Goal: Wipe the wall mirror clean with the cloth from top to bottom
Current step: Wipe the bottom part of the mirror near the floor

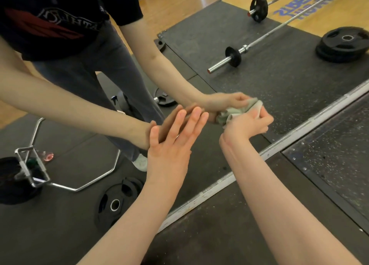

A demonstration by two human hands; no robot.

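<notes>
My left hand (pixel 169 142) is flat against the wall mirror (pixel 259 81), fingers straight, just left of the frame's centre. My right hand (pixel 247 123) clenches the bunched pale cloth (pixel 237 112) against the glass just right of centre, close above the mirror's white bottom edge (pixel 219 184). Reflected in the upper right are a barbell (pixel 235 57) and stacked weight plates (pixel 342 44).
</notes>
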